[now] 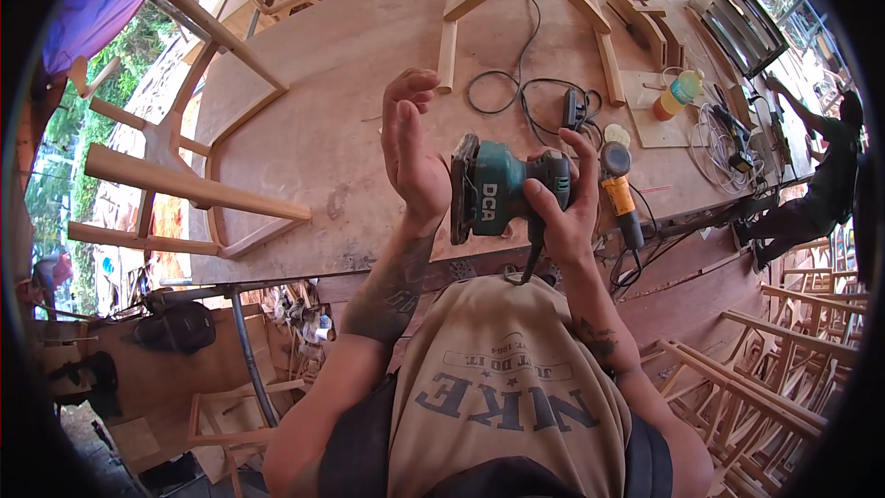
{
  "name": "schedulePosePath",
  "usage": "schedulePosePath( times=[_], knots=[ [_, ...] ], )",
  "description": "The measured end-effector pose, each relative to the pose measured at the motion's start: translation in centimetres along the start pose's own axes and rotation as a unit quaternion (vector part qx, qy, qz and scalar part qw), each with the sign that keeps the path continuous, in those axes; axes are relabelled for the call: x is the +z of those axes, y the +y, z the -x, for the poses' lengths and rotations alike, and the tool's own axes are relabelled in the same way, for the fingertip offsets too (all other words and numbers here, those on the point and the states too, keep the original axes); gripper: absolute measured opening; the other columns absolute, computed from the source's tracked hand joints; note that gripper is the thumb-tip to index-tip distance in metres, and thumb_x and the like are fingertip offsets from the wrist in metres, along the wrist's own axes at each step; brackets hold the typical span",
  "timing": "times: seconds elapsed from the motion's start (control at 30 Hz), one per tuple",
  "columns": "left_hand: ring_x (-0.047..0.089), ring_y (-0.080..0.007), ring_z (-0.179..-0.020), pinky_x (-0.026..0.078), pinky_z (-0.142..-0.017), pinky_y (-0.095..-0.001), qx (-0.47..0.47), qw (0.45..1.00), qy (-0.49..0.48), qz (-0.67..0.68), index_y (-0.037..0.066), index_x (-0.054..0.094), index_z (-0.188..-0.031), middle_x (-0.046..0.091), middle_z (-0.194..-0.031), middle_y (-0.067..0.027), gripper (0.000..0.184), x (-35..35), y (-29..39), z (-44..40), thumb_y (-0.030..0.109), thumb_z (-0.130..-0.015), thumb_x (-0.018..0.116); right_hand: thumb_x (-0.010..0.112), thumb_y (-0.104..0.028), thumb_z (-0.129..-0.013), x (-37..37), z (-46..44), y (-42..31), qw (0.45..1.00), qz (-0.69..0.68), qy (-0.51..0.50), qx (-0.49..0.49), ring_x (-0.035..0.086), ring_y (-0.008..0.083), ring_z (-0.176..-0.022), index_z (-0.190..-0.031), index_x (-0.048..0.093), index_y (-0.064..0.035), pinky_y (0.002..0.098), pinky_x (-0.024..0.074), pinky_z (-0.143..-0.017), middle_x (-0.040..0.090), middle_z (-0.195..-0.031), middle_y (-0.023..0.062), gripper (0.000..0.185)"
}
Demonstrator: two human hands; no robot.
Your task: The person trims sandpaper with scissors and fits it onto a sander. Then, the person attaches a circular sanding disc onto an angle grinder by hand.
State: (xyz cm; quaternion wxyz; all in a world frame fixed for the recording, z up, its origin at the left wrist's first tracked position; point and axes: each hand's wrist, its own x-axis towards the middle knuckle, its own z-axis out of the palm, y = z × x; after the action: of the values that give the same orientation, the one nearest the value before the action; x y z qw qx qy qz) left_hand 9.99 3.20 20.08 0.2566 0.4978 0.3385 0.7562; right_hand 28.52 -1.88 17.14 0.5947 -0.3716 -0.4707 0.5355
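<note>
Sander (491, 186) at wooden table (346, 148) amid probable chairs (198, 187)

A broad brown wooden table (341, 157) bore a tan wooden chair frame (194, 186) at left; at near right, an orange-and-grey power tool (619, 192).

I get a teal-green sander (496, 186) with white DCA lettering and a dark grey base, above the near edge of the pinkish-brown table (341, 120). Along that edge, a power tool (623, 195) shows orange and dark grey. Toward the right edge, a bottle (678, 94) goes from yellow-green down to orange-red (its label looks pale green from here). I see honey-brown wood in the chair frame (184, 182) at the left edge, and dark lettering on the tan shirt (507, 350).
</note>
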Motion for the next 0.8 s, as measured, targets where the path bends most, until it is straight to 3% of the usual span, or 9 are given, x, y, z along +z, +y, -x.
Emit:
schedulePosePath(
  times=[0.1, 0.2, 0.3, 0.37, 0.47, 0.8],
  knots=[
    [0.051, -0.0168, -0.126, 0.035, -0.107, -0.0355, -0.010, 1.000, -0.002, 0.023, 0.001, 0.060, -0.135, 0.062, -0.138, -0.0089, 0.049, 0.1, -0.1, 0.1, 0.039, -0.115, 0.036, 0.083, -0.011, -0.091, 0.0, -0.1, 0.0, 1.000, 0.001, -0.001, -0.007, 0.064, 0.0116, -0.098, -0.155, 0.037, -0.0076, 0.0260, 0.0544, -0.084, 0.066, -0.115, 0.0054, 0.078],
    [0.050, -0.0177, -0.115, 0.034, -0.102, -0.0336, -0.015, 1.000, 0.012, 0.016, 0.000, 0.065, -0.126, 0.063, -0.132, -0.0088, 0.048, 0.7, 0.4, 0.1, 0.035, -0.114, 0.034, 0.082, -0.011, -0.091, 0.0, -0.1, 0.2, 0.999, 0.021, -0.007, -0.030, 0.062, 0.0098, -0.093, -0.154, 0.040, -0.0075, 0.0247, 0.0536, -0.082, 0.063, -0.112, 0.0038, 0.075],
    [0.050, -0.0187, -0.118, 0.033, -0.103, -0.0345, -0.035, 0.999, 0.004, 0.025, 0.000, 0.064, -0.128, 0.062, -0.133, -0.0100, 0.048, 0.7, 1.0, 0.2, 0.035, -0.113, 0.035, 0.082, -0.012, -0.092, 0.0, 0.3, -0.7, 0.998, 0.053, -0.033, -0.031, 0.059, 0.0083, -0.090, -0.152, 0.044, -0.0068, 0.0241, 0.0519, -0.082, 0.060, -0.110, 0.0018, 0.071],
    [0.049, -0.0194, -0.131, 0.031, -0.111, -0.0371, -0.012, 0.998, -0.054, -0.027, 0.002, 0.059, -0.136, 0.058, -0.142, -0.0103, 0.056, 0.1, 1.4, 0.2, 0.048, -0.112, 0.036, 0.081, -0.012, -0.092, 0.1, 0.5, -0.9, 0.997, 0.059, -0.042, -0.035, 0.058, 0.0078, -0.089, -0.151, 0.045, -0.0063, 0.0237, 0.0511, -0.081, 0.059, -0.109, 0.0015, 0.069],
    [0.048, -0.0218, -0.135, 0.029, -0.112, -0.0381, -0.002, 0.998, -0.066, -0.013, 0.001, 0.059, -0.136, 0.057, -0.144, -0.0128, 0.061, 0.1, 2.4, 0.5, 0.051, -0.109, 0.037, 0.081, -0.012, -0.093, 0.1, 0.9, -1.5, 0.994, 0.077, -0.057, -0.051, 0.057, 0.0073, -0.088, -0.149, 0.047, -0.0056, 0.0229, 0.0495, -0.080, 0.058, -0.109, 0.0015, 0.066],
    [0.049, -0.0264, -0.134, 0.028, -0.113, -0.0379, 0.035, 0.991, -0.118, -0.042, 0.000, 0.062, -0.131, 0.057, -0.142, -0.0171, 0.062, 0.2, 3.6, 1.1, 0.051, -0.105, 0.038, 0.082, -0.015, -0.092, -0.4, 2.2, -1.3, 0.992, 0.091, -0.054, -0.070, 0.058, 0.0098, -0.096, -0.150, 0.048, -0.0047, 0.0261, 0.0497, -0.088, 0.060, -0.112, 0.0034, 0.068]
  ],
)
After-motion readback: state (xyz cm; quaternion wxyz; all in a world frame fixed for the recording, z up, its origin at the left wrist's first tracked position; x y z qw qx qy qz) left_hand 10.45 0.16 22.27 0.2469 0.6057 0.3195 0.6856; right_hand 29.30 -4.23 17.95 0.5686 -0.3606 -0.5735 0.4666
